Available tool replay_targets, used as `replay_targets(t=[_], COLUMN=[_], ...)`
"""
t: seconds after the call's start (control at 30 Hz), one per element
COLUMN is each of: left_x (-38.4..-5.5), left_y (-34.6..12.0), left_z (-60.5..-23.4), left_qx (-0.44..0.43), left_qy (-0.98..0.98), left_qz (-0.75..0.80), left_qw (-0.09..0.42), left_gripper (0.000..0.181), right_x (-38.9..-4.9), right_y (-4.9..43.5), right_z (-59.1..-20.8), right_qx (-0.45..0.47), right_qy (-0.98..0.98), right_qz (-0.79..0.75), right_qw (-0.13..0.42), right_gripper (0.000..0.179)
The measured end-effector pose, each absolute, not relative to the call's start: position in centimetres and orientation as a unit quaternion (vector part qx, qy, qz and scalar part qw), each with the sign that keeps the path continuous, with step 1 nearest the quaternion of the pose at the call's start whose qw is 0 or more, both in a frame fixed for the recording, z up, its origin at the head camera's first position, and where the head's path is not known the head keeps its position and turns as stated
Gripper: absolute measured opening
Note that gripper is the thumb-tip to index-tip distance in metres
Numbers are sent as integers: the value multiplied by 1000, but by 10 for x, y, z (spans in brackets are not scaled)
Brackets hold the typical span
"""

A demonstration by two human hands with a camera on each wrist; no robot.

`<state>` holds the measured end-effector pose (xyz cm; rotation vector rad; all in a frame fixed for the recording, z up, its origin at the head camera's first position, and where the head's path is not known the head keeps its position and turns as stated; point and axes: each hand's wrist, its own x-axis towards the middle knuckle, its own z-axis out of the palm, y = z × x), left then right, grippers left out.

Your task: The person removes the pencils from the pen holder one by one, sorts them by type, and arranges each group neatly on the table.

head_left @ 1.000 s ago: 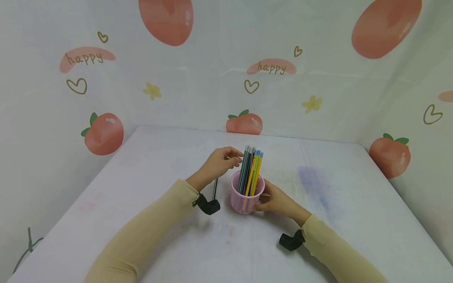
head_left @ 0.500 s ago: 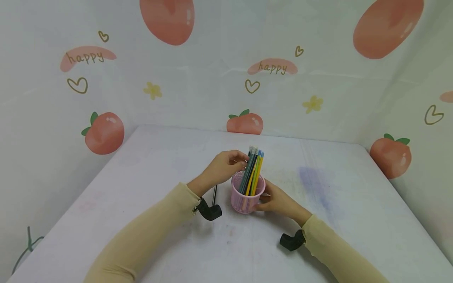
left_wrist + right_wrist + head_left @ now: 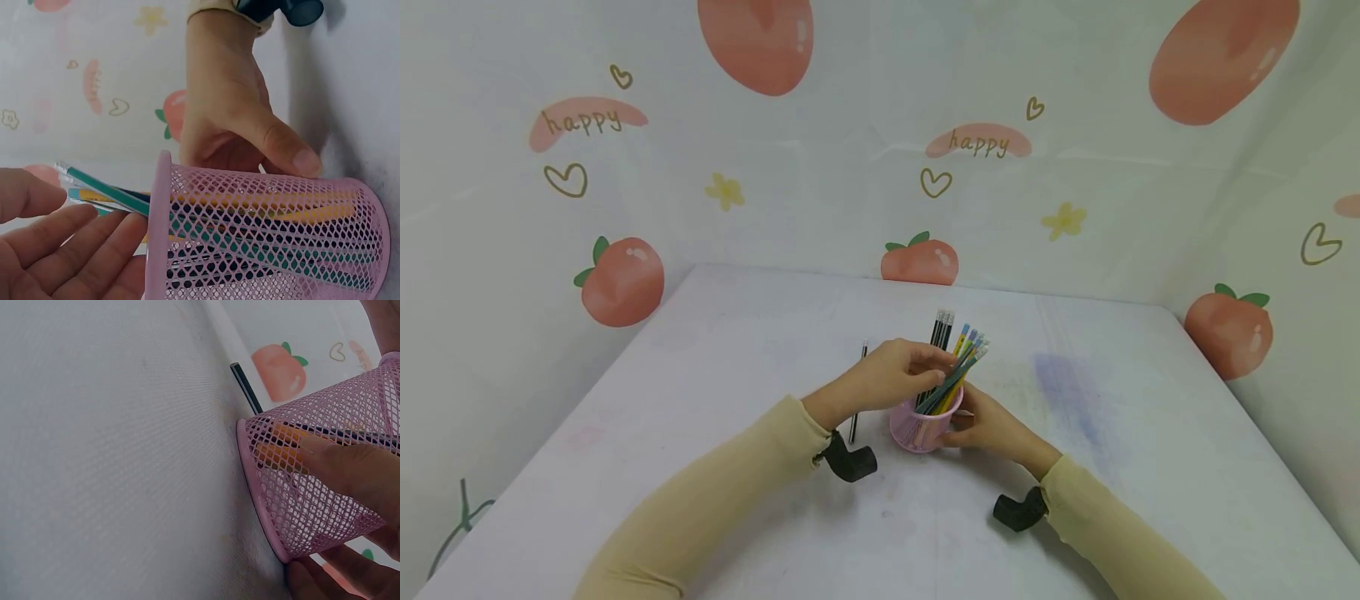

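Observation:
A pink mesh pencil cup (image 3: 916,432) stands upright on the table, filled with pencils. My right hand (image 3: 992,427) grips the cup's right side low down, the thumb on the mesh wall in the right wrist view. Above the rim, my left hand (image 3: 901,377) reaches across with its fingers extended against the pencils. Dark green pencils (image 3: 106,188) and yellow pencils lean to the right, crossing over one another. Several black pencils (image 3: 942,327) stand nearly upright behind the left hand. Part of the rim is hidden by that hand.
A single black pencil (image 3: 853,427) lies on the white table (image 3: 760,517) left of the cup, partly behind the left wrist. Black camera mounts (image 3: 1019,510) sit at both wrists. A printed curtain (image 3: 842,183) hangs behind the table.
My left hand has moved right and slightly down over the cup. The green and yellow pencils have tilted right, apart from the black ones. The right hand and cup have stayed put.

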<state>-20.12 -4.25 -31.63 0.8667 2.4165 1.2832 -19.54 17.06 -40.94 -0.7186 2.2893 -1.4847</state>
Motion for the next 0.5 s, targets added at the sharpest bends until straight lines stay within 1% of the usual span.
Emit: replay_targets(t=[0.07,0.17,0.37,0.5], left_x=[-201,-203,-218,-229], left_y=[-42,-45,-53,-56], left_z=[-315,-314,-315,-318], left_qx=[310,311,272,252], left_qy=[831,832,835,828], left_qz=[441,439,470,496], left_qw=[139,132,93,74], left_gripper=[30,28,23,24], right_x=[-196,-195,-195,-195], right_y=[171,171,169,168], right_z=[-410,-410,-409,-408], right_qx=[-254,-253,-241,-235], right_qy=[802,805,813,813], right_qz=[-518,-513,-507,-509], right_qw=[158,155,154,156], right_gripper=[92,90,88,86])
